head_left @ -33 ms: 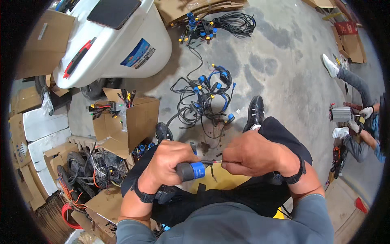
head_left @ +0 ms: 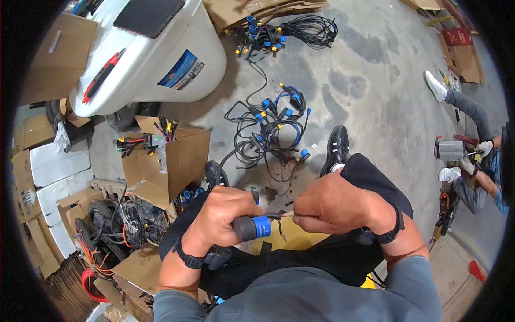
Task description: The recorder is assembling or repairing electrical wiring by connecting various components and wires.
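My left hand (head_left: 225, 214) is closed around a round cable connector (head_left: 253, 228) with a black body and a blue collar. From the blue end, thin wires (head_left: 279, 216) stick out; one runs toward my right hand, and a short dark one hangs down with a bare-looking tip. My right hand (head_left: 335, 206) is closed in a pinch at the end of the wire, its fingertips hiding that end. A black cable (head_left: 227, 159) rises from my left hand toward the tangle of black cables with blue and yellow connectors (head_left: 273, 123) on the floor.
A white tub (head_left: 177, 59) at the upper left carries a phone (head_left: 148, 16) and a red-and-black tool (head_left: 104, 76). Below it stands a cardboard box (head_left: 185, 166) with wiring. Another cable bundle (head_left: 308, 32) lies farther off. At the right, a person's gloved hands (head_left: 475, 155) handle a finned metal box (head_left: 451, 150).
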Motion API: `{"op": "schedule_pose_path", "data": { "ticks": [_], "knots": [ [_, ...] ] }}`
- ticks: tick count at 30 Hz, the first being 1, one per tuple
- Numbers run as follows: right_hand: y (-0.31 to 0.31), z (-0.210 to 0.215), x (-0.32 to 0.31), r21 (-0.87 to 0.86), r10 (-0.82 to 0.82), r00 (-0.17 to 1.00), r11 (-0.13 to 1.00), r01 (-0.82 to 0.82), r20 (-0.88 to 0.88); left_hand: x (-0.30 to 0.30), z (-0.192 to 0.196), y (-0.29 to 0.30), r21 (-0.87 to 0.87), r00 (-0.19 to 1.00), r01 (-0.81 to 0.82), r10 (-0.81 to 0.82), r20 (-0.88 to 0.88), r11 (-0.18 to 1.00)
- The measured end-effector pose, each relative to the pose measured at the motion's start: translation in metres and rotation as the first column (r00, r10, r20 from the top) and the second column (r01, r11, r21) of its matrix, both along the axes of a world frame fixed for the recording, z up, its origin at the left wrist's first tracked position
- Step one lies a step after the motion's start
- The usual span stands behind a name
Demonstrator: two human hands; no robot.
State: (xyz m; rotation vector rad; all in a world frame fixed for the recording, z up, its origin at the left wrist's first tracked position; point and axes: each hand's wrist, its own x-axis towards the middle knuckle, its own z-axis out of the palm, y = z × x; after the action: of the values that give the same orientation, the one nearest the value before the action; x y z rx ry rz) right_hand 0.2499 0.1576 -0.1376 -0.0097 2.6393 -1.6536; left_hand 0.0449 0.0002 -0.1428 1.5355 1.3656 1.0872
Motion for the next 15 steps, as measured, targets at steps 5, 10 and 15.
{"op": "schedule_pose_path", "data": {
  "ticks": [5, 10, 15],
  "knots": [
    [-0.002, -0.002, 0.01, 0.0, 0.011, 1.0, 1.0, -0.011, -0.003, 0.005, 0.002, 0.001, 0.01, 0.998, 0.059, -0.059, 0.012, 0.998],
    [0.016, -0.002, 0.026, -0.058, -0.014, 1.0, 0.998, 0.015, 0.018, -0.024, -0.001, -0.015, -0.017, 0.991, -0.131, 0.131, 0.026, 0.991],
    [0.022, -0.004, 0.02, 0.055, -0.213, 0.973, 0.976, 0.209, 0.086, -0.012, 0.001, -0.001, -0.182, 0.849, -0.492, 0.516, 0.117, 0.851]
  ]
}}
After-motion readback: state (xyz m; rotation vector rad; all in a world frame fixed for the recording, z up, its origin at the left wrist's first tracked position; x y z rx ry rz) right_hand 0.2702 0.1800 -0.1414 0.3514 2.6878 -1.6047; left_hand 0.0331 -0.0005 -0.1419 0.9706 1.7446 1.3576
